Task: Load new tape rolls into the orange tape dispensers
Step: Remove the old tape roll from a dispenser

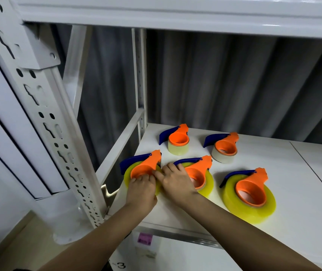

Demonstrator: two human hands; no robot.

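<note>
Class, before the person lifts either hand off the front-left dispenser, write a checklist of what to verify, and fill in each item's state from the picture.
1. Front-left dispenser sits inside its yellow roll: ok.
2. Left hand grips that roll's near edge: ok.
3. Right hand has fingertips at the dispenser's rim: ok, though whether it pinches the tape end: cannot tell.
4. Tape threaded to the blue blade guard: cannot tell.
5. The other four dispensers each carry a roll: ok.
6. Back two rolls full: not ok, they look thin and pale.
</note>
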